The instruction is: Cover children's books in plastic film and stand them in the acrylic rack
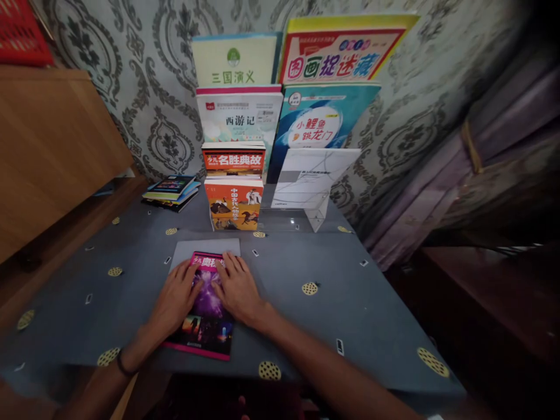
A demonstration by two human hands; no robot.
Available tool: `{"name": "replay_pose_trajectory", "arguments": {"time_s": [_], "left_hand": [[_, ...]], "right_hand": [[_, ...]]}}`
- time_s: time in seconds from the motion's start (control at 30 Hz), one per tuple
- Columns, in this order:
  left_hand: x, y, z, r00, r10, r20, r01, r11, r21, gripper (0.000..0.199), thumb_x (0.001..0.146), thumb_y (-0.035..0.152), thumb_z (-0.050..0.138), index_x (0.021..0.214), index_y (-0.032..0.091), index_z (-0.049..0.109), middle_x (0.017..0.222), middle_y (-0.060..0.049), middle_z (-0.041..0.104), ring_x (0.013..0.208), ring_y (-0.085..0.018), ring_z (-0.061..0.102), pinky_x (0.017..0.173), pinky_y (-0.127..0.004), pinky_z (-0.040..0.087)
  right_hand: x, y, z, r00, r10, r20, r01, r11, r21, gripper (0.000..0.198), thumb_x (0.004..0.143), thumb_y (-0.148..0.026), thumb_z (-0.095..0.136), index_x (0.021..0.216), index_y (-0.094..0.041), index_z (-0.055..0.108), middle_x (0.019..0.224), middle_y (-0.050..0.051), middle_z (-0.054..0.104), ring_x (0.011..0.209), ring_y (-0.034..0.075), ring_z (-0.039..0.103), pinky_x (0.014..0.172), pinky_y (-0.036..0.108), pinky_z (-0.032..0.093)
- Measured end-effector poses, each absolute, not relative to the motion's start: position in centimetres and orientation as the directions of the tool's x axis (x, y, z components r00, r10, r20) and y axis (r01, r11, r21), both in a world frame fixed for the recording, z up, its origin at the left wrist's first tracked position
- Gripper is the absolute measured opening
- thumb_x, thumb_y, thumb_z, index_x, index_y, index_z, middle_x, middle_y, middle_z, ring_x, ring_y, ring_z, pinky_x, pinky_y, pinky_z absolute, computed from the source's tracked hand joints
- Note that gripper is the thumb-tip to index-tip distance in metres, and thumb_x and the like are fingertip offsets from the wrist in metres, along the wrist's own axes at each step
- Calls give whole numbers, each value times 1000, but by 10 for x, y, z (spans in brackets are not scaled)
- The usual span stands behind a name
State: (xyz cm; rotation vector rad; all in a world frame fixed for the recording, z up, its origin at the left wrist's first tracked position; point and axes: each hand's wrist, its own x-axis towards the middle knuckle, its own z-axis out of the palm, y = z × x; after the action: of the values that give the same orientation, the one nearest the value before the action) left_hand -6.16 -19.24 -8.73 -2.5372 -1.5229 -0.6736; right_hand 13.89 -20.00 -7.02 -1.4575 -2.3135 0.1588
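A purple and black book (207, 298) with a pink top band lies flat near the front of the table. Beneath its far end is a light grey flat sheet or book (182, 251), mostly covered. My left hand (175, 291) rests on the book's left edge, fingers stretched forward. On the right side of the cover lies my right hand (238, 289), palm down with its fingers extended. Neither hand grips anything. Parts of the cover title are hidden under the fingers.
Behind stands a clear tiered rack (321, 217) with several upright books, including an orange one (236, 204) and a white one (312, 175). A small book pile (170, 191) lies left of it. A wooden cabinet (52, 151) flanks the patterned cloth-covered table (350, 315); a curtain (437, 192) hangs right.
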Motion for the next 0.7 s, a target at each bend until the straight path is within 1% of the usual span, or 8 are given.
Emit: {"name": "replay_pose_trajectory", "arguments": {"time_s": [0.13,0.27,0.33,0.43,0.57,0.7], "left_hand": [[-57,-177,-98,409,786,464,851,-512,118,38,101,35,39,132,17,50,135,-18,59,129,-32,55,105,-55,48],[-51,-165,-98,448,776,444,843,-532,79,42,102,37,34,131,11,50,141,-23,56,137,-33,49,108,-54,46],[-48,-162,-92,490,770,409,834,-550,38,42,102,36,34,129,9,51,140,-23,57,135,-32,51,109,-51,46],[-43,-158,-82,512,777,365,837,-547,-10,37,102,34,36,124,10,55,138,-22,60,132,-32,54,108,-50,46],[-40,-157,-73,501,794,345,849,-529,-17,34,102,32,38,124,13,56,138,-20,60,131,-31,55,108,-49,45],[-40,-159,-69,501,805,319,852,-522,-20,35,102,32,39,124,12,57,139,-20,59,132,-32,53,108,-49,44]], "right_hand": [[142,-198,-70,-357,885,300,841,444,-310,51,98,-38,56,140,-9,54,151,24,48,143,33,42,117,53,35],[148,-196,-71,-393,862,321,823,486,-294,54,96,-39,59,140,-7,54,149,25,49,141,33,44,116,52,36],[150,-195,-73,-411,850,330,816,504,-283,55,96,-38,59,140,-6,54,149,25,49,142,33,43,117,51,36],[153,-195,-78,-413,846,336,820,506,-268,54,97,-37,57,141,-6,53,150,25,48,143,32,42,118,49,36],[159,-198,-83,-371,872,319,859,453,-239,53,99,-37,52,143,-7,52,151,22,48,144,33,42,117,52,37],[169,-206,-84,-362,883,299,874,433,-220,55,99,-38,50,146,-8,49,153,21,46,145,32,39,117,54,37]]}}
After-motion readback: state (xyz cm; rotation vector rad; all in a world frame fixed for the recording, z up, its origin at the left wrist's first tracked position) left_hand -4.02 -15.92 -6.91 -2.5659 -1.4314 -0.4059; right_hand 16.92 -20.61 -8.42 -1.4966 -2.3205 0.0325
